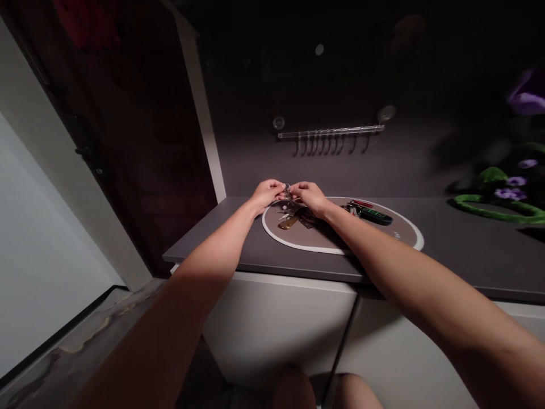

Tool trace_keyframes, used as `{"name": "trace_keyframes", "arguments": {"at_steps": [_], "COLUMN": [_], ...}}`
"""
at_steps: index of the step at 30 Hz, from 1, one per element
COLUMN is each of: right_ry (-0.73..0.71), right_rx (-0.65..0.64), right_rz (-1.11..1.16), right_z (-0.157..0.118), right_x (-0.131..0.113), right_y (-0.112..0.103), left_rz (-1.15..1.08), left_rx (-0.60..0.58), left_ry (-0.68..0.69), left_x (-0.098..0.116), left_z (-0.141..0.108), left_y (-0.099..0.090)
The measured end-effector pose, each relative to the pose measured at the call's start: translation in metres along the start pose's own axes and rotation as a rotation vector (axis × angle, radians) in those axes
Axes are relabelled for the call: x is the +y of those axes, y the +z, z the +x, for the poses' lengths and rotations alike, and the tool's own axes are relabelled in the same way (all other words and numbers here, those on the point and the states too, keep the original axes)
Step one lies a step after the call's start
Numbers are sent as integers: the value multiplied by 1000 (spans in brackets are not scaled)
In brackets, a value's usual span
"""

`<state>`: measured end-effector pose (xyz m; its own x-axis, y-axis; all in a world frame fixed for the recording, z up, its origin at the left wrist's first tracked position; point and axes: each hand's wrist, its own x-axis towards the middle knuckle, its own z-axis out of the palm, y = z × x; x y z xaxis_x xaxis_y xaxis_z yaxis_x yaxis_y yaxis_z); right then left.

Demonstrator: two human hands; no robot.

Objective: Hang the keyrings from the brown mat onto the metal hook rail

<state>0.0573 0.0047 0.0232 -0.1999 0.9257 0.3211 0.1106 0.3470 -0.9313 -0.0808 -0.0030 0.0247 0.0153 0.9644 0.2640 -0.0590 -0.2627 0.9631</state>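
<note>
My left hand (269, 195) and my right hand (309, 196) meet over the left part of an oval mat (336, 250) with a white rim. Both pinch a small metal key ring (288, 188) between thumb and fingers. Just below the ring, several keys (283, 216) and a brownish-gold tag (288, 222) lie on the mat. To the right of my right hand rests a dark, elongated object (374, 215) with green markings, a red item (362, 203) beside it. My right hand and forearm hide part of the mat and what lies there.
A clear rail with several hooks (332, 133) is fixed to the dark wall behind the grey counter (451, 255). Purple flowers with a green ring-shaped base (494, 210) stand at the right. White cabinet doors (281, 324) are below; a dark door (140, 142) is at the left.
</note>
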Motion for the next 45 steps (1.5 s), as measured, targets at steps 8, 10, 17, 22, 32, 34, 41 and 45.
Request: {"name": "trace_keyframes", "arguments": {"at_steps": [8,10,17,22,32,34,41,45], "right_ry": [28,17,-46,-123,-51,-44,35,74], "right_rx": [-6,6,38,73,239,277,341,395], "right_rz": [180,184,136,58,207,204,275,297], "right_z": [-3,-3,3,7,36,46,73,85], "right_x": [-2,-1,5,5,-47,-57,-69,-66], "right_y": [-1,-1,-5,-8,-18,-18,-14,-11], "left_rz": [-100,-96,15,146,594,634,693,713], "left_rx": [26,27,-6,32,98,104,84,82], "left_ry": [28,35,157,260,345,334,341,349], "left_x": [-1,-2,-9,-14,-23,-22,-20,-21], "left_z": [0,0,3,4,8,6,4,5], "left_y": [5,6,9,9,4,4,3,2]}}
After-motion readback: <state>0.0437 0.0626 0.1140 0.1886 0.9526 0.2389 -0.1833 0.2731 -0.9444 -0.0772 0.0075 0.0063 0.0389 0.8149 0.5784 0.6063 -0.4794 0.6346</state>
